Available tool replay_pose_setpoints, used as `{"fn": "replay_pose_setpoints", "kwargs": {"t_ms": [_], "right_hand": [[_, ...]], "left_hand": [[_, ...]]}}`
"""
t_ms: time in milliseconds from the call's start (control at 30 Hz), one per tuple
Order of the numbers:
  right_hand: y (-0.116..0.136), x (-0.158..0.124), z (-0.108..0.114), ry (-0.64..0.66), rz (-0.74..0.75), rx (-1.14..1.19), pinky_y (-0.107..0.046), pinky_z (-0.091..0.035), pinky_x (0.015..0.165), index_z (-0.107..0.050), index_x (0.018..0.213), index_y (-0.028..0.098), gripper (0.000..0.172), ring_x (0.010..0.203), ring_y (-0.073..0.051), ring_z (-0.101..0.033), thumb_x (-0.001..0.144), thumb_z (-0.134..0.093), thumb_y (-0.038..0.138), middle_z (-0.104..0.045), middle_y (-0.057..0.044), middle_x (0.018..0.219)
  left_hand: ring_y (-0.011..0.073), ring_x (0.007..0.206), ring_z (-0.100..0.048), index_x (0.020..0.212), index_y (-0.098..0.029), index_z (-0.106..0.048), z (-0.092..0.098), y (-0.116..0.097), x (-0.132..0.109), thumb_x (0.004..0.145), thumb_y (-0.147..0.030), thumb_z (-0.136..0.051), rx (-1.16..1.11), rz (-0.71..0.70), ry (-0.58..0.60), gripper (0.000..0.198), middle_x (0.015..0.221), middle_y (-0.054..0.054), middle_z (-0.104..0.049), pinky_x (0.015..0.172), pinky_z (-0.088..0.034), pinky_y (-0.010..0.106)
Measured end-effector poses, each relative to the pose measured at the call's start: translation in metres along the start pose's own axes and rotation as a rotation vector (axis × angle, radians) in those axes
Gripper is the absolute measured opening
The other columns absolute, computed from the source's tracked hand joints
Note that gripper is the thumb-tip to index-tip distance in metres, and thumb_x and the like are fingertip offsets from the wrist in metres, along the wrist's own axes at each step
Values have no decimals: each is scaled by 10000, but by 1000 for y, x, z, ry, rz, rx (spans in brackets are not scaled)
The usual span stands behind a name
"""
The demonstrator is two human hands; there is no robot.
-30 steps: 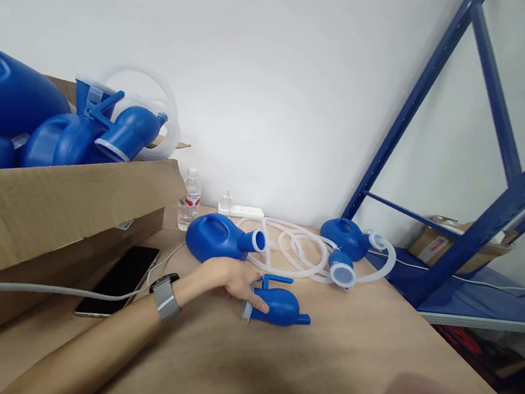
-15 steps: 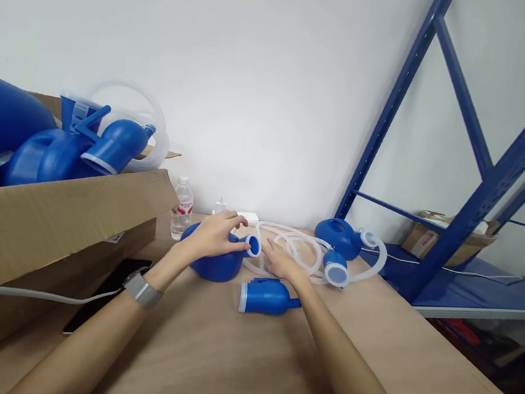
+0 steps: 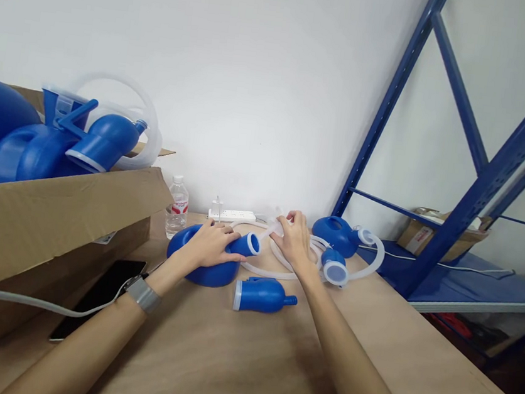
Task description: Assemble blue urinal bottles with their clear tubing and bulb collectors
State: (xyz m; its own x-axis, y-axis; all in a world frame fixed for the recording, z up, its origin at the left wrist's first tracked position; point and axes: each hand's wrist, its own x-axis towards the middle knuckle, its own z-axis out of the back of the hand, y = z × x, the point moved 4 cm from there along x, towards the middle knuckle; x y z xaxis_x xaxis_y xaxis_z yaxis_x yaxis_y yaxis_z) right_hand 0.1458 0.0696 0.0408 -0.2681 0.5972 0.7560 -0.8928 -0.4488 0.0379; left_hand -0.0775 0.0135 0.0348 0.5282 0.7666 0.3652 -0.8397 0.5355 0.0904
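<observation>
My left hand (image 3: 212, 244) is closed round the neck of a blue urinal bottle (image 3: 210, 274), which stands on the table with its white-rimmed mouth facing right. My right hand (image 3: 293, 237), beside that mouth, pinches a translucent white piece (image 3: 277, 219) at the coiled tube; its exact shape is blurred and partly hidden by the fingers. The clear tube (image 3: 277, 274) loops over the table behind and below that hand. Lying in front of both hands is a blue cup-shaped funnel (image 3: 261, 295) with a white rim and a narrow spout.
At the right stand another blue bottle (image 3: 336, 236) and a funnel (image 3: 334, 268) joined to a tube. A cardboard box (image 3: 61, 212) of blue parts fills the left. Nearby are a water bottle (image 3: 177, 207), a phone (image 3: 99, 298), a power strip (image 3: 236, 215) and a blue rack (image 3: 447, 237).
My right hand has risen from the table, now pinching a translucent piece. My left hand has shifted its grip on the bottle's neck, and more of the neck shows.
</observation>
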Motion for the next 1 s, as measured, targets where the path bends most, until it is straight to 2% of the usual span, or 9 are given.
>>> {"fn": "replay_pose_setpoints", "kwargs": {"t_ms": [133, 200, 267, 333, 433, 533, 667, 833, 1000], "right_hand": [[2, 0, 7, -83, 68, 98, -432, -404, 1035, -602, 995, 174, 172, 1217, -328, -512, 835, -604, 237, -563, -184, 1317], [2, 1, 5, -80, 50, 148, -425, -375, 1072, -583, 963, 189, 110, 1124, -289, -575, 870, -529, 205, -644, -153, 1175], [0, 2, 1, -43, -12, 176, -409, -414, 1010, -576, 929, 204, 136, 956, -259, -624, 918, -441, 189, -681, -108, 963], [-3, 2, -5, 21, -82, 212, -373, -462, 881, -576, 933, 211, 182, 844, -243, -635, 948, -395, 195, -680, -81, 875], [-9, 0, -22, 147, -185, 329, -353, -484, 810, -569, 1111, 206, 211, 864, -242, -662, 952, -436, 241, -706, -77, 954], [-13, -9, -51, 344, -272, 526, -398, -496, 913, -525, 1309, 203, 383, 1011, -254, -674, 957, -486, 350, -707, -110, 1124], [0, -18, -89, 529, -143, 769, -454, -455, 1048, -576, 1345, 248, 517, 1188, -290, -624, 862, -647, 420, -662, -107, 1307], [19, -24, -111, 519, -60, 865, -496, -465, 1051, -640, 1283, 221, 569, 1177, -321, -627, 759, -758, 409, -685, -94, 1281], [26, -36, -122, 445, -100, 889, -495, -514, 984, -710, 1141, 221, 395, 1119, -342, -653, 792, -739, 403, -739, -91, 1155]], "left_hand": [[335, 1066, -634, 1203, -185, -664, 3, -6, 1, 904, -768, -420, 14, 69, -1, 699, 1157, 168, -709, 947, -331, 446], [335, 1056, -640, 1221, -191, -658, 3, -7, 1, 915, -763, -401, 35, 90, -6, 697, 1179, 167, -705, 927, -334, 444], [336, 1051, -643, 1227, -199, -654, 3, -8, 1, 920, -765, -380, 65, 99, -20, 700, 1185, 162, -706, 915, -336, 448], [335, 1040, -647, 1219, -206, -658, 1, -8, 1, 924, -762, -376, 93, 100, -42, 690, 1160, 148, -717, 904, -342, 451], [332, 1028, -653, 1225, -208, -659, -2, -8, 1, 930, -742, -402, 122, 90, -74, 662, 1123, 132, -729, 896, -354, 455], [330, 1029, -657, 1218, -201, -666, -3, -7, 1, 931, -721, -437, 132, 80, -102, 636, 1118, 131, -731, 902, -358, 455], [324, 1037, -654, 1180, -201, -676, -4, -7, -1, 933, -699, -464, 126, 61, -130, 595, 1111, 121, -729, 897, -359, 450], [311, 1027, -656, 1153, -201, -674, -4, -7, -1, 942, -686, -454, 124, 47, -149, 573, 1092, 114, -727, 894, -364, 445], [311, 1021, -656, 1143, -192, -673, -6, -6, -2, 939, -683, -462, 128, 36, -159, 572, 1065, 113, -726, 892, -373, 444]]}}
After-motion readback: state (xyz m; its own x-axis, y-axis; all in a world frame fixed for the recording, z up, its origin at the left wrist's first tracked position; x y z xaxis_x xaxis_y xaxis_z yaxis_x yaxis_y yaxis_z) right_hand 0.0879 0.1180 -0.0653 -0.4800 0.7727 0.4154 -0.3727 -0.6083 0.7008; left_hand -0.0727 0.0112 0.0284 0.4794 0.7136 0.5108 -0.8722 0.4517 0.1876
